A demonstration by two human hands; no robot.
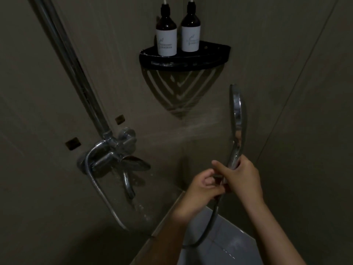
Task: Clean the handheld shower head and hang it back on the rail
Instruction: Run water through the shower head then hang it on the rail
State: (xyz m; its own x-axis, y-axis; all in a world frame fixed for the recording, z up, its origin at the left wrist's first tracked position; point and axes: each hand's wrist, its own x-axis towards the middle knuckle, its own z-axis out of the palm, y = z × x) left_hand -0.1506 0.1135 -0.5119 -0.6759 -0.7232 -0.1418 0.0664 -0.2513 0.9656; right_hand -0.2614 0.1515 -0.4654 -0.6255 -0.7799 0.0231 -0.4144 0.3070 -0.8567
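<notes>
A right hand (pixel 242 178) grips the handle of an upright shower head (pixel 237 109), held off the rail (pixel 70 60) below a corner shelf (pixel 183 61). The left hand (pixel 200 190) curls its fingers round the hose (pixel 212 222) at the handle's base.

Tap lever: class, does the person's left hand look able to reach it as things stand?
Probably yes: only open air lies between the left hand and the tap lever, though that hand grips the hose under the shower head and must let go first.
</notes>
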